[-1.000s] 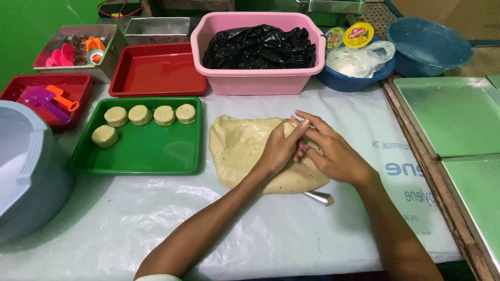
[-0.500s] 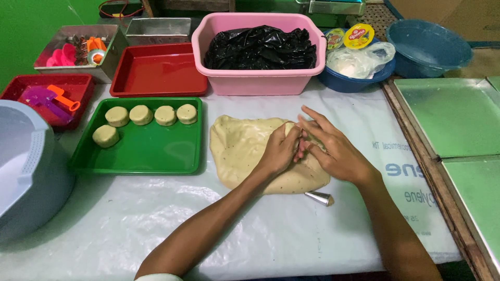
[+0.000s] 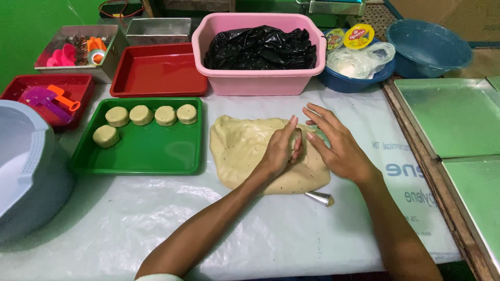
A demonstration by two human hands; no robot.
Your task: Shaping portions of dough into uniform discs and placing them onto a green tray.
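Your left hand (image 3: 281, 151) is curled tight, its grip pinching a bit of the dough sheet (image 3: 250, 151) near the sheet's right side; the sheet lies flat on the plastic-covered table (image 3: 156, 224), just right of the green tray (image 3: 151, 151). Your right hand (image 3: 338, 148) rests beside it, fingers spread and holding nothing. The sheet looks soft: pull upward too hard and it could tear or stretch thin, I'd judge. The metal cone (image 3: 319, 198) touches the sheet's near edge and could roll off toward you if nudged. Both forearms reach in from the near edge, wrists low, palms turned toward each other.
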